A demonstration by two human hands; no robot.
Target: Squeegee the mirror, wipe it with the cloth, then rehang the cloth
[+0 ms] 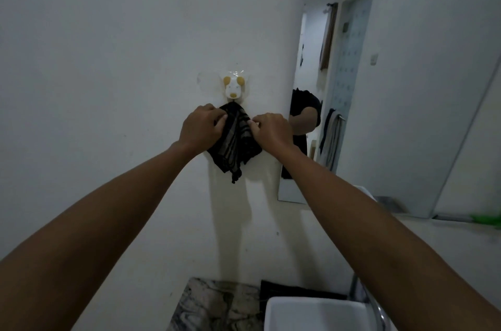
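Note:
A dark striped cloth hangs on the white wall from a small white-and-tan dog-shaped hook. Its top corner sits right under the hook. My left hand pinches the cloth's upper left edge and my right hand pinches its upper right edge. The cloth's lower part droops to a point below my hands. The mirror is fixed on the wall to the right of the cloth and reflects a person's dark sleeve and arm. A green object, maybe the squeegee, lies blurred at the far right edge.
A white basin with a chrome tap sits at the bottom right on a marbled counter. A dark cloth lies behind the basin. A white ledge runs along the right wall.

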